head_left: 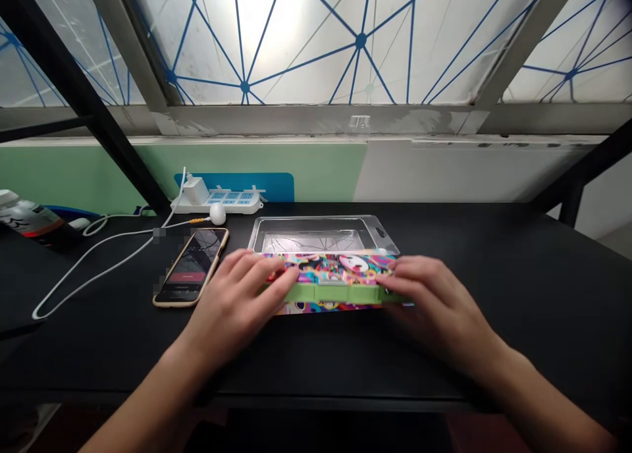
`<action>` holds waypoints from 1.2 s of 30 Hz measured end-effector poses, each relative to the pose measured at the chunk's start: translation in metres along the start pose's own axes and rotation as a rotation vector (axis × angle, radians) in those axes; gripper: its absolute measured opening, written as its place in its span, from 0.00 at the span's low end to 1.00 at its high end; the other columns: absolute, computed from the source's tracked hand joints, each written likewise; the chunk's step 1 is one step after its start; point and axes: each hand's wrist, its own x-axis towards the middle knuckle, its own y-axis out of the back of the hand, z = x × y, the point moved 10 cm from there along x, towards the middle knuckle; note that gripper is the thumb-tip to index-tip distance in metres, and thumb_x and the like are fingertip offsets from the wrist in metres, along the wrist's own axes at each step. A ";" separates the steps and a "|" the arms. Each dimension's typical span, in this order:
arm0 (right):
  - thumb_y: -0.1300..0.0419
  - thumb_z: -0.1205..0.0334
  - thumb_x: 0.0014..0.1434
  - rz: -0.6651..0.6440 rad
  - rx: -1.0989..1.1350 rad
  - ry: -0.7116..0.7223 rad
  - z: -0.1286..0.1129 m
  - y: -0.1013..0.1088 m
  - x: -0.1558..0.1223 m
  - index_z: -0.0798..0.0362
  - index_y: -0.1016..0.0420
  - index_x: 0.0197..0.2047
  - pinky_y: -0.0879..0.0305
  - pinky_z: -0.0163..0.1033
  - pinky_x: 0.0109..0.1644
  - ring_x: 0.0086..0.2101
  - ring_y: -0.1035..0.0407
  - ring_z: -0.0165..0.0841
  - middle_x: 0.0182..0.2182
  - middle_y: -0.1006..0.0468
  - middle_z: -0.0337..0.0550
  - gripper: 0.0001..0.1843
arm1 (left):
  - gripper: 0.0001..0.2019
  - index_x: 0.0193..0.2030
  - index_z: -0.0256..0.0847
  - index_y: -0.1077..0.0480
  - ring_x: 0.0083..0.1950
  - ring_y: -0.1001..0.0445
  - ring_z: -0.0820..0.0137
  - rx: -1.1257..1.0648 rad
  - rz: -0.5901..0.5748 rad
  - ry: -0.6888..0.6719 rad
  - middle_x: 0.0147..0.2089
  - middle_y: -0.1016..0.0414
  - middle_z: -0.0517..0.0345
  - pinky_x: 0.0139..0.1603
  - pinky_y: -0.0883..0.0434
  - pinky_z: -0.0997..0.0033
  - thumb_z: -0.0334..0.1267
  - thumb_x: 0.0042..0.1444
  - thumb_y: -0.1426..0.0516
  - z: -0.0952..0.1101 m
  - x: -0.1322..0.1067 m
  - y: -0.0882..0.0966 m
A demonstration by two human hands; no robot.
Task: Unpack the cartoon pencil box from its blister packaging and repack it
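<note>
A flat colourful patterned case with a green edge lies on the black desk in front of me. My left hand grips its left end, fingers curled over the top. My right hand grips its right end the same way. Just behind the case lies a clear plastic packaging tray, apart from both hands.
A smartphone with a lit screen lies left of the case. A white power strip with a charger and white cable sits at the back left. A bottle lies at the far left. A window rises behind the desk.
</note>
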 end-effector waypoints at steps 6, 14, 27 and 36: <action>0.44 0.69 0.66 -0.139 0.083 0.011 -0.013 -0.028 -0.023 0.45 0.31 0.49 0.24 0.50 0.52 0.52 0.25 0.42 0.50 0.22 0.49 0.11 | 0.32 0.73 0.53 0.44 0.70 0.36 0.51 -0.254 -0.227 0.368 0.73 0.39 0.49 0.67 0.33 0.49 0.51 0.65 0.41 -0.019 -0.051 -0.038; 0.32 0.47 0.58 -0.310 0.235 -0.282 0.023 -0.046 -0.031 0.43 0.31 0.58 0.27 0.57 0.58 0.61 0.32 0.50 0.64 0.30 0.53 0.27 | 0.34 0.76 0.51 0.51 0.72 0.38 0.51 -0.380 -0.279 0.619 0.74 0.40 0.49 0.69 0.36 0.47 0.52 0.67 0.45 -0.034 -0.068 -0.051; 0.33 0.40 0.57 -0.418 0.507 -0.486 0.060 -0.046 -0.015 0.44 0.20 0.50 0.28 0.53 0.55 0.53 0.25 0.48 0.52 0.18 0.46 0.23 | 0.44 0.78 0.60 0.66 0.71 0.37 0.52 -0.435 -0.272 0.646 0.72 0.37 0.50 0.67 0.35 0.48 0.47 0.65 0.41 -0.036 -0.071 -0.054; 0.45 0.39 0.66 -0.005 0.547 -0.857 0.103 -0.045 -0.032 0.48 0.28 0.38 0.37 0.39 0.27 0.24 0.35 0.33 0.25 0.27 0.37 0.21 | 0.48 0.78 0.59 0.70 0.74 0.43 0.48 -0.471 -0.322 0.691 0.74 0.41 0.48 0.68 0.38 0.43 0.50 0.63 0.40 -0.037 -0.074 -0.058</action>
